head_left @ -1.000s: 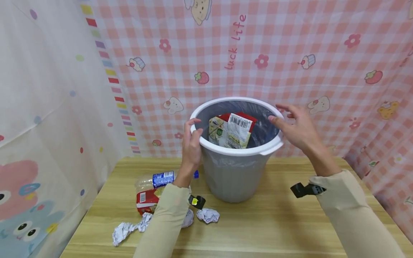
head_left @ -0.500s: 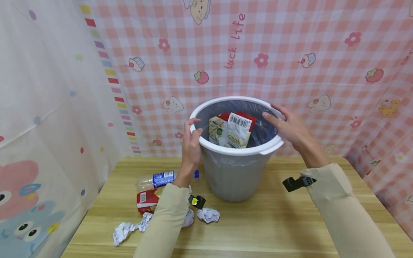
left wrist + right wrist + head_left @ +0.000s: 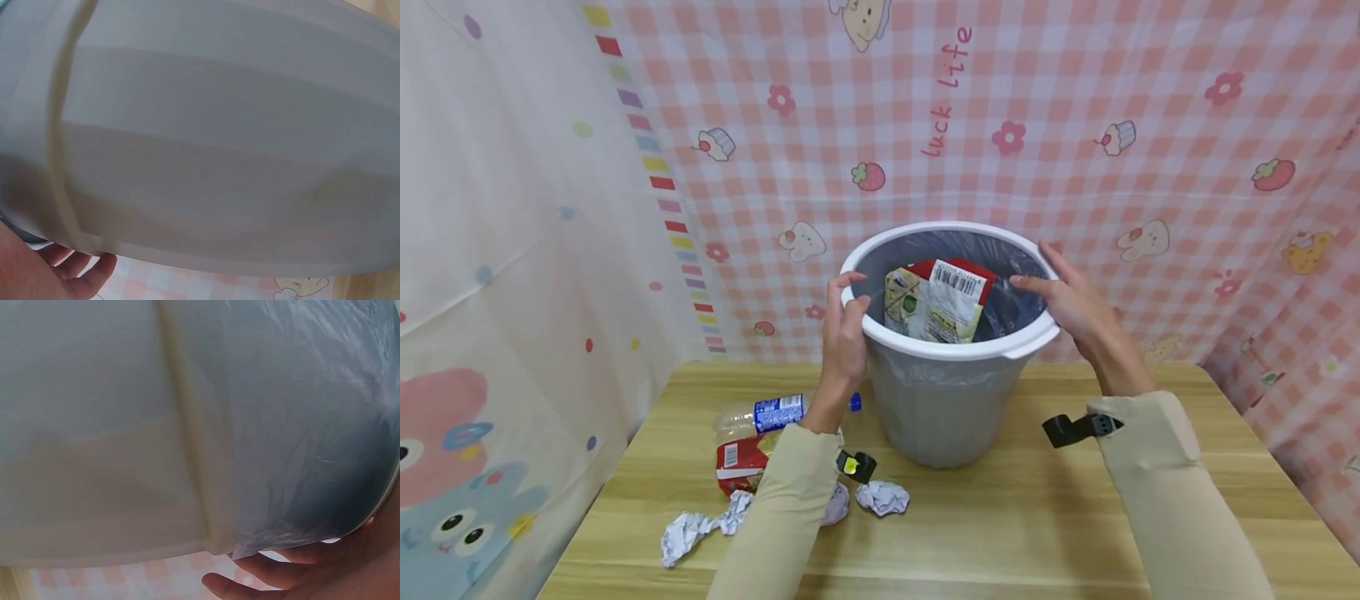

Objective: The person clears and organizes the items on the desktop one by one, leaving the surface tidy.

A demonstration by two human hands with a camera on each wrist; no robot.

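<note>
A grey trash can [image 3: 943, 408] with a white rim [image 3: 951, 350] stands on the table, lined with a clear plastic bag [image 3: 294, 419]. Inside it rest crumpled food wrappers [image 3: 957, 300], red and yellow-green with a barcode. My left hand [image 3: 847, 337] grips the rim on the left, its fingers and thumb over the edge. On the right side, my right hand [image 3: 1082, 317] holds the rim, thumb inside and fingers outside. Both wrist views are mostly filled by the can's ribbed side, with the fingertips of the left hand [image 3: 69, 272] and right hand [image 3: 287, 572] against it.
Left of the can lie a plastic bottle [image 3: 775, 414] with a blue label and a red food packet [image 3: 737, 458], partly behind the left forearm. Crumpled white paper balls [image 3: 882, 497] lie nearer the front. A pink checked cloth [image 3: 940, 108] hangs just behind the table [image 3: 1000, 533].
My right hand has moved left onto the rim from just beside it, thumb now inside. The left hand and the trash can have stayed in place.
</note>
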